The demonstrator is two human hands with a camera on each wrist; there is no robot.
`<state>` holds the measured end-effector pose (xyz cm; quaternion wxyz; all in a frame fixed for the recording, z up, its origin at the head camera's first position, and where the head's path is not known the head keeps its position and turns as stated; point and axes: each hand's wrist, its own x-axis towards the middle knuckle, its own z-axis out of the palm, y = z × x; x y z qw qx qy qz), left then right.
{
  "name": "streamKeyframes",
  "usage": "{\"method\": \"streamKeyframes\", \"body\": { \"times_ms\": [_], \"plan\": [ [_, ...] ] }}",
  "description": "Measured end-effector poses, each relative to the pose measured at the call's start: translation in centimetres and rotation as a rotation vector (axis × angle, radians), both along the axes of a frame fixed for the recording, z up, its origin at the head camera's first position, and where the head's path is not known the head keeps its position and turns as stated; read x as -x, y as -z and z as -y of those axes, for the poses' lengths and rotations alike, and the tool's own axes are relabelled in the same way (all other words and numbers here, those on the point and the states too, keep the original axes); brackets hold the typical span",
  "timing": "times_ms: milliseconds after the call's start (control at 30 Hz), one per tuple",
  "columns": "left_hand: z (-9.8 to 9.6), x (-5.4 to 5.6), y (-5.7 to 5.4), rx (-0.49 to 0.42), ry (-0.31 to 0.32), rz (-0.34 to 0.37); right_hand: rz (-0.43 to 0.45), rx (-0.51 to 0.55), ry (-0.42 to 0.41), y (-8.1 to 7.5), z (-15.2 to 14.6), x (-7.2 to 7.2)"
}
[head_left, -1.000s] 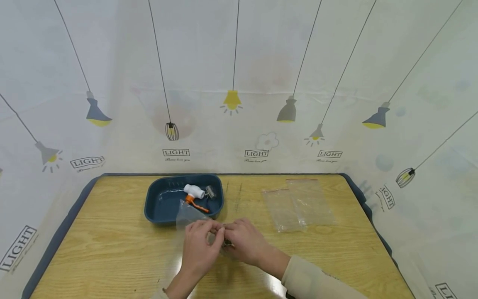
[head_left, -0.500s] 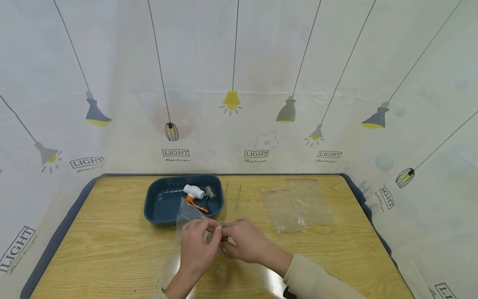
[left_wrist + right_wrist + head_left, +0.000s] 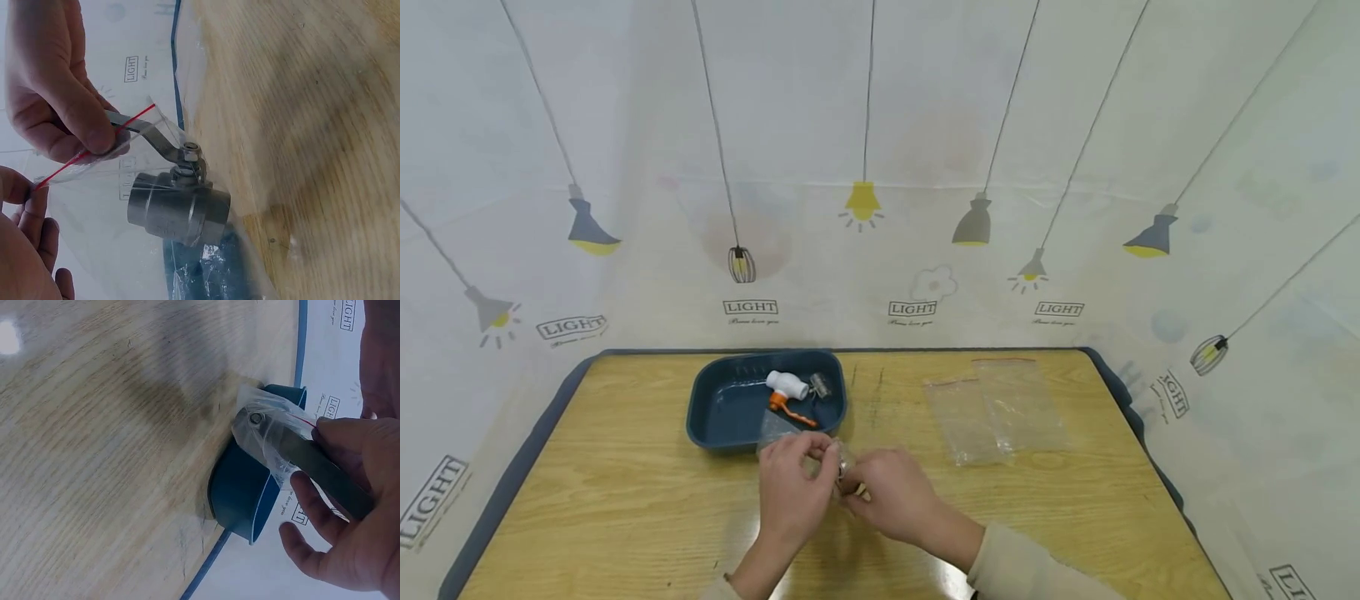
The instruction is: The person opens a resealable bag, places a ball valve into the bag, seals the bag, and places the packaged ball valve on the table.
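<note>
A steel ball valve [image 3: 178, 209] hangs inside a clear zip bag [image 3: 87, 215], with its lever [image 3: 140, 125] reaching out through the bag's mouth, edged by a red strip. The right hand [image 3: 895, 496] grips the lever, its thumb lying over the red strip in the left wrist view. With its fingertips the left hand [image 3: 797, 487] pinches the other end of the bag's mouth. In the right wrist view the lever [image 3: 325, 475] runs back into the right hand [image 3: 359, 550], while the left hand [image 3: 380, 369] shows at the upper right.
Behind the left hand stands a dark blue tray [image 3: 722, 412], holding a white plastic valve [image 3: 786, 384] with an orange handle [image 3: 792, 410] and a small metal piece [image 3: 820, 385]. Two clear zip bags [image 3: 958, 425] lie overlapping at the right of the wooden table [image 3: 625, 500].
The right hand has drawn slightly away from the left, and metal now shows between them. The bag's corner beside the tray has dropped and less of it shows.
</note>
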<state>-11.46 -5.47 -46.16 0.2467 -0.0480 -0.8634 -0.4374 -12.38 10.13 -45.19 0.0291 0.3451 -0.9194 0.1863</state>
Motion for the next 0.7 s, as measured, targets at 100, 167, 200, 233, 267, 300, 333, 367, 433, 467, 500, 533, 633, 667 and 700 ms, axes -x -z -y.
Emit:
{"method": "streamKeyframes", "body": {
  "times_ms": [100, 167, 200, 233, 267, 300, 333, 367, 433, 467, 500, 533, 633, 667, 700],
  "plan": [
    [0.1, 0.1, -0.1, -0.014, -0.001, -0.003, -0.028, -0.01, 0.04, 0.0, 0.1, -0.2],
    [0.3, 0.1, -0.1, -0.027, -0.004, -0.009, -0.049, 0.003, 0.06, 0.0, 0.0, -0.2],
    [0.3, 0.2, -0.2, -0.033, -0.007, -0.014, -0.065, 0.014, 0.067, -0.1, 0.0, -0.2],
    [0.4, 0.2, -0.2, -0.036, -0.01, -0.018, -0.084, 0.024, 0.071, -0.1, -0.1, -0.2],
    [0.5, 0.3, -0.3, -0.033, -0.014, -0.022, -0.104, 0.033, 0.072, -0.2, -0.1, -0.2],
    [0.6, 0.3, -0.3, -0.033, -0.015, -0.026, -0.127, 0.041, 0.072, -0.3, -0.2, -0.2],
    [0.6, 0.4, -0.4, -0.03, -0.017, -0.029, -0.148, 0.049, 0.07, -0.3, -0.3, -0.1],
    [0.7, 0.4, -0.5, -0.028, -0.019, -0.034, -0.168, 0.057, 0.067, -0.4, -0.4, -0.1],
    [0.8, 0.5, -0.6, -0.016, -0.027, -0.05, -0.201, 0.081, 0.057, -0.6, -0.5, -0.1],
    [0.8, 0.6, -0.6, -0.015, -0.031, -0.062, -0.217, 0.095, 0.053, -0.7, -0.6, 0.0],
    [0.9, 0.6, -0.7, -0.016, -0.035, -0.074, -0.228, 0.109, 0.051, -0.8, -0.7, 0.0],
    [0.9, 0.7, -0.8, -0.017, -0.04, -0.086, -0.237, 0.124, 0.047, -0.9, -0.8, 0.1],
    [1.1, 0.9, -1.0, -0.021, -0.05, -0.106, -0.231, 0.151, 0.043, -1.4, -1.0, 0.3],
    [1.1, 1.0, -1.1, -0.023, -0.05, -0.106, -0.224, 0.149, 0.044, -1.5, -1.1, 0.3],
    [1.2, 1.0, -1.1, -0.024, -0.051, -0.104, -0.213, 0.143, 0.042, -1.5, -1.2, 0.4]
  ]
}}
